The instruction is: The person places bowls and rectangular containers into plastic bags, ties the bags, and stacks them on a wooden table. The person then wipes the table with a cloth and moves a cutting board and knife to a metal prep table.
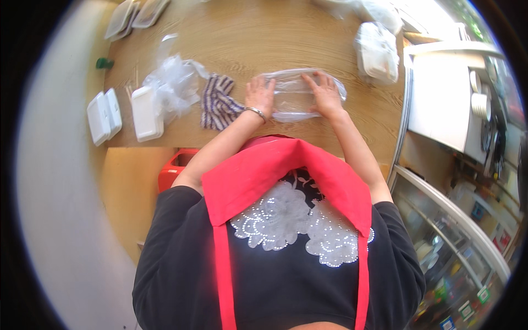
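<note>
A clear plastic bag (pixel 292 103) lies spread on the wooden table in front of me. At its left end my left hand (pixel 260 95) rests palm down, with the thumb apart from the extended fingers. My right hand (pixel 326 95) is on the bag's right part, its fingers spread over the film. Whether the fingertips pinch any of the film is hard to see. Just left of my left hand lies a crumpled striped cloth (pixel 218 101), dark and pale. Beyond that cloth is a heap of crumpled clear plastic bags (pixel 175 80).
White lidded containers (pixel 145 117) stand on the table (pixel 247 45) at left, more containers (pixel 119 18) at the far left. Bagged containers (pixel 377 55) sit at far right. A green cap (pixel 104 63) lies by the left wall. A red bin (pixel 167 175) is below the edge.
</note>
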The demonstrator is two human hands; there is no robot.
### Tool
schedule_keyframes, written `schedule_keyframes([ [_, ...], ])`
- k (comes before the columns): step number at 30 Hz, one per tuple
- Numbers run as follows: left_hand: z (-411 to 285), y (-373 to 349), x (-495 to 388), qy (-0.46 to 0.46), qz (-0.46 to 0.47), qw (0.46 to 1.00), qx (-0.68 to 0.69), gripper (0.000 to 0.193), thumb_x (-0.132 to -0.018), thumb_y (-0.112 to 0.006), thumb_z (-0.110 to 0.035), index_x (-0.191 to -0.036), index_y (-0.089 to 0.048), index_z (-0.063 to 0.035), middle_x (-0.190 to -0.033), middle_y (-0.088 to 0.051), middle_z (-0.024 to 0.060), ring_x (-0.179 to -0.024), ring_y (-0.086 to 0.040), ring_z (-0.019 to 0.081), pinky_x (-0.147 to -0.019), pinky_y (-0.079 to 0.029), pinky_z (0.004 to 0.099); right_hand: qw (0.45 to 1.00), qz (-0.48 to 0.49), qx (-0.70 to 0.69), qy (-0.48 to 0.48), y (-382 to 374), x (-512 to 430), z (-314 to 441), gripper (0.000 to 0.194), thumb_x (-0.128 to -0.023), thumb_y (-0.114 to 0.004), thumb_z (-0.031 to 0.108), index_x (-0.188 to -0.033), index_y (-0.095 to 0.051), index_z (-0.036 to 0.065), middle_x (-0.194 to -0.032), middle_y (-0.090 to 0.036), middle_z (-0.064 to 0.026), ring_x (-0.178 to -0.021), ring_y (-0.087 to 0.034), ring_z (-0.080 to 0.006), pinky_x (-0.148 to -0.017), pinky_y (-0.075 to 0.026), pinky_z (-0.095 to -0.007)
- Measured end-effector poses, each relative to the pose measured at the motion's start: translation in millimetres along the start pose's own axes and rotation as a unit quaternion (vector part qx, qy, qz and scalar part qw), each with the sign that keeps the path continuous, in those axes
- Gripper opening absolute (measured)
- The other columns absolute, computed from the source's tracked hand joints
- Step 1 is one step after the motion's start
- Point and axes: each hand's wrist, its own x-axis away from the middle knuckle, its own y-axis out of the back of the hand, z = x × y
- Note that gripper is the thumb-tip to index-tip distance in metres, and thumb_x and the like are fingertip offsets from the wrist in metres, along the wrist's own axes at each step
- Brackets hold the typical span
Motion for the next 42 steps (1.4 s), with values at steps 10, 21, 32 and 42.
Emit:
schedule_keyframes([
  [10,226.3,46.9,144.5,0.625,-0.446,0.573,0.286,0.048,-0.079,-0.075,-0.025,-0.112,-0.051,-0.0004,-0.106,-0.055,0.0117,-0.099,-0.055,0.0271,-0.081,-0.047,0.0393,0.998,0.035,0.014,-0.043,0.1,5.6,13.8,0.120,-0.042,-0.090,0.011,-0.145,-0.029,0.029,-0.147,-0.028,-0.0105,-0.133,-0.031,-0.0337,-0.105,-0.032,-0.0463],
  [21,317.7,58.9,155.3,0.459,-0.392,0.417,0.679,0.057,-0.074,-0.077,-0.014,-0.123,-0.050,-0.0038,-0.113,-0.059,0.0111,-0.100,-0.060,0.0265,-0.077,-0.055,0.0402,0.999,-0.038,-0.015,0.036,17.0,7.4,26.9,0.082,-0.067,-0.080,0.012,-0.138,-0.040,0.015,-0.140,-0.038,-0.0148,-0.127,-0.037,-0.0339,-0.102,-0.034,-0.0463],
  [32,300.4,15.4,175.0,0.339,-0.445,0.413,0.719,0.052,-0.081,-0.069,-0.007,-0.127,-0.045,-0.0037,-0.122,-0.053,0.0077,-0.112,-0.052,0.0201,-0.093,-0.045,0.0352,0.815,0.090,-0.568,0.070,77.2,-244.7,196.7,0.024,-0.093,-0.056,0.018,-0.106,-0.060,-0.002,-0.095,-0.068,-0.0129,-0.084,-0.067,-0.0172,-0.070,-0.053,-0.0259],
  [42,274.3,32.7,169.2,0.365,-0.470,0.411,0.691,0.058,-0.077,-0.068,-0.003,-0.129,-0.042,-0.0021,-0.122,-0.052,0.0092,-0.112,-0.050,0.0209,-0.098,-0.041,0.0349,0.697,0.013,-0.697,-0.170,26.8,-473.4,372.5,0.022,-0.088,-0.061,0.008,-0.104,-0.055,-0.006,-0.097,-0.062,-0.0180,-0.083,-0.065,-0.0283,-0.063,-0.058,-0.0392],
])
